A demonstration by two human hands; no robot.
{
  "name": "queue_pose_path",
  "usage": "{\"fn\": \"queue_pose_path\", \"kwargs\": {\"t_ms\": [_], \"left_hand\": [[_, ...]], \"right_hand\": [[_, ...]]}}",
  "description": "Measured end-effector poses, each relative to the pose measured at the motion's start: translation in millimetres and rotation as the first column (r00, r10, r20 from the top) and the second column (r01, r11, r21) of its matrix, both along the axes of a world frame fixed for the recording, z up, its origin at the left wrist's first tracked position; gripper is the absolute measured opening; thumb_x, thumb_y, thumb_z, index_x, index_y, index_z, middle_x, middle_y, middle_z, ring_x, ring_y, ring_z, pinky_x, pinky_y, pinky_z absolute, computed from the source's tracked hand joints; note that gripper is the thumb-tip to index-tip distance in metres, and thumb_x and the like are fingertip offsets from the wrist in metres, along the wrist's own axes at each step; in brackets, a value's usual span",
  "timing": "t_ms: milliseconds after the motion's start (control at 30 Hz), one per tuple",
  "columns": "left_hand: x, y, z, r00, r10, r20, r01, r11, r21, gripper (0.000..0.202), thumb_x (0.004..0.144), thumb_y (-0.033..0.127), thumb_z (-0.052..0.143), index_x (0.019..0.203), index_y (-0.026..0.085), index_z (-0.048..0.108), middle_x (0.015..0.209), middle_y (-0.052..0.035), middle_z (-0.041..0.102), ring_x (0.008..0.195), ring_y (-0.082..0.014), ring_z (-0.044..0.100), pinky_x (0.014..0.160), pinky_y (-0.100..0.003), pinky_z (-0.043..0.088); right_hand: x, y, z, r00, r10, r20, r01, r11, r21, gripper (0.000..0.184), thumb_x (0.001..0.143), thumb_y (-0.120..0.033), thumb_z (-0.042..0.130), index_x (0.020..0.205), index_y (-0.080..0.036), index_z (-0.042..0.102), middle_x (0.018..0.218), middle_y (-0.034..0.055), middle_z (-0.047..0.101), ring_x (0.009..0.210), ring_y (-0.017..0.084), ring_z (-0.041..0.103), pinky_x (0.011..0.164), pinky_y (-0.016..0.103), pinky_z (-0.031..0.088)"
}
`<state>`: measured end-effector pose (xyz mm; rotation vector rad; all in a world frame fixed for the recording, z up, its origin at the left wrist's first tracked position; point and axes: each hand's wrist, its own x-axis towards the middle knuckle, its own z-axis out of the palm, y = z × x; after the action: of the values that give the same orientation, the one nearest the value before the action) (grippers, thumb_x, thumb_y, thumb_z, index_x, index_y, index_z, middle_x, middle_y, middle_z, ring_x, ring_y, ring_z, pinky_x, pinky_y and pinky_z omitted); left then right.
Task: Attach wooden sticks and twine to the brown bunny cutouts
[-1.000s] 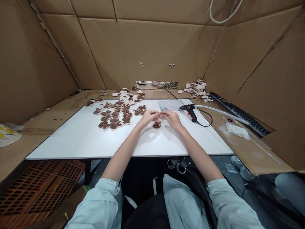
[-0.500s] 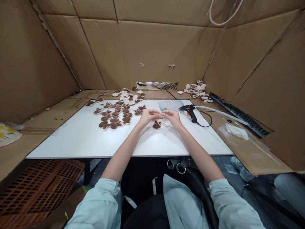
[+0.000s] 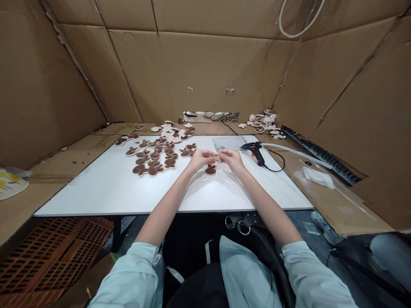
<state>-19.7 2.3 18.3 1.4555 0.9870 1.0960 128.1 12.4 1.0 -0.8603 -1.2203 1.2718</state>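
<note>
My left hand [image 3: 199,159] and my right hand [image 3: 233,160] meet over the middle of the white board [image 3: 102,188]. Their fingertips pinch a thin pale ribbon [image 3: 218,161], whose ends hang down between them. How it is looped is too small to make out. Just below my fingers lies one brown bunny-head-shaped piece [image 3: 210,170] with a pale edge, partly covered by my left hand and the ribbon. Many similar brown pieces [image 3: 154,156] are spread on the board to my left. A black glue gun [image 3: 255,149] lies to the right of my right hand.
Pale pieces [image 3: 171,131] lie at the back left, with another pile [image 3: 265,121] at the back right. A clear sheet [image 3: 227,142] is under the glue gun's tip. A white tissue [image 3: 317,176] lies right, beside a black slotted strip [image 3: 321,155]. Cardboard walls [image 3: 205,64] enclose the table.
The ribbon's ends now hang lower and show more clearly between my hands, in front of the brown piece. Both hands stay nearly in place; the view has tilted slightly.
</note>
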Motion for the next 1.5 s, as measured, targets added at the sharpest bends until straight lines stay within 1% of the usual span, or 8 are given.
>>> {"fn": "queue_pose_path", "kwargs": {"t_ms": [267,600,767,967,1100,1233,1367,1500], "left_hand": [[-0.2,-0.6,0.5,0.997,0.004,-0.083,0.001,0.999,0.051,0.028,0.052,0.032,0.070,0.069,0.010,0.069,0.052,0.0004,0.058,0.050,-0.0081,0.045,0.052,-0.023,0.037],[0.6,0.2,-1.7,0.993,-0.027,-0.112,0.036,0.997,0.075,0.026,0.056,0.031,0.066,0.072,0.011,0.070,0.051,0.0013,0.056,0.050,-0.0077,0.043,0.052,-0.022,0.034],[-0.4,2.9,-3.7,0.994,0.014,-0.109,-0.005,0.997,0.076,0.028,0.056,0.032,0.068,0.073,0.010,0.071,0.050,-0.0002,0.057,0.049,-0.0097,0.046,0.052,-0.024,0.037],[-4.1,11.0,-8.5,0.982,0.190,0.007,-0.190,0.979,0.072,0.030,0.050,0.028,0.072,0.075,0.011,0.070,0.067,-0.0071,0.067,0.062,-0.0162,0.057,0.062,-0.028,0.044],[-4.9,11.6,-8.3,0.981,0.193,0.017,-0.193,0.978,0.079,0.031,0.051,0.028,0.071,0.077,0.011,0.070,0.068,-0.0069,0.068,0.064,-0.0164,0.058,0.064,-0.029,0.045],[-4.8,10.3,-7.1,0.981,0.195,0.005,-0.195,0.978,0.072,0.030,0.052,0.026,0.070,0.078,0.011,0.070,0.066,-0.0057,0.067,0.061,-0.0151,0.057,0.062,-0.028,0.044],[-3.9,8.3,-5.7,0.985,0.169,0.015,-0.170,0.984,0.062,0.030,0.053,0.023,0.069,0.080,0.011,0.069,0.064,-0.0040,0.065,0.059,-0.0131,0.054,0.062,-0.027,0.043],[-2.3,5.4,-5.4,0.999,0.032,-0.022,-0.031,0.999,0.029,0.040,0.051,0.023,0.070,0.089,0.010,0.068,0.057,-0.0005,0.061,0.052,-0.0102,0.049,0.059,-0.027,0.042]], "right_hand": [[1.0,-1.0,2.0,0.999,-0.016,0.045,0.015,1.000,0.017,0.030,0.046,-0.039,0.074,0.063,-0.017,0.063,0.063,0.0000,0.065,0.058,0.012,0.058,0.061,0.026,0.047],[0.8,-2.4,1.6,0.995,-0.026,0.095,0.021,0.999,0.046,0.030,0.047,-0.040,0.074,0.062,-0.016,0.062,0.064,0.0018,0.066,0.062,0.015,0.061,0.069,0.032,0.050],[3.0,-0.4,-1.8,0.986,-0.065,0.154,0.055,0.996,0.068,0.034,0.045,-0.036,0.075,0.068,-0.016,0.060,0.066,0.0025,0.066,0.064,0.017,0.063,0.068,0.033,0.051],[7.0,2.3,-4.1,0.862,-0.218,0.457,0.138,0.969,0.203,0.020,0.057,-0.028,0.070,0.072,-0.016,0.063,0.072,0.0045,0.068,0.068,0.019,0.065,0.066,0.031,0.051],[8.1,1.4,-1.6,0.733,-0.331,0.594,0.110,0.920,0.376,0.007,0.064,-0.018,0.064,0.070,-0.017,0.067,0.080,0.0055,0.069,0.069,0.017,0.064,0.069,0.031,0.051],[9.2,1.6,-0.7,0.678,-0.376,0.632,0.070,0.888,0.454,0.008,0.066,-0.015,0.061,0.066,-0.018,0.068,0.081,0.0056,0.068,0.071,0.017,0.063,0.072,0.030,0.050],[9.4,3.3,-3.1,0.750,-0.384,0.538,0.129,0.883,0.451,0.007,0.066,-0.019,0.062,0.069,-0.019,0.068,0.079,0.0050,0.068,0.071,0.017,0.063,0.070,0.030,0.050],[8.5,3.9,-5.6,0.847,-0.361,0.391,0.176,0.883,0.435,0.016,0.064,-0.026,0.063,0.076,-0.017,0.068,0.084,0.0060,0.066,0.071,0.016,0.062,0.070,0.030,0.050]]}}
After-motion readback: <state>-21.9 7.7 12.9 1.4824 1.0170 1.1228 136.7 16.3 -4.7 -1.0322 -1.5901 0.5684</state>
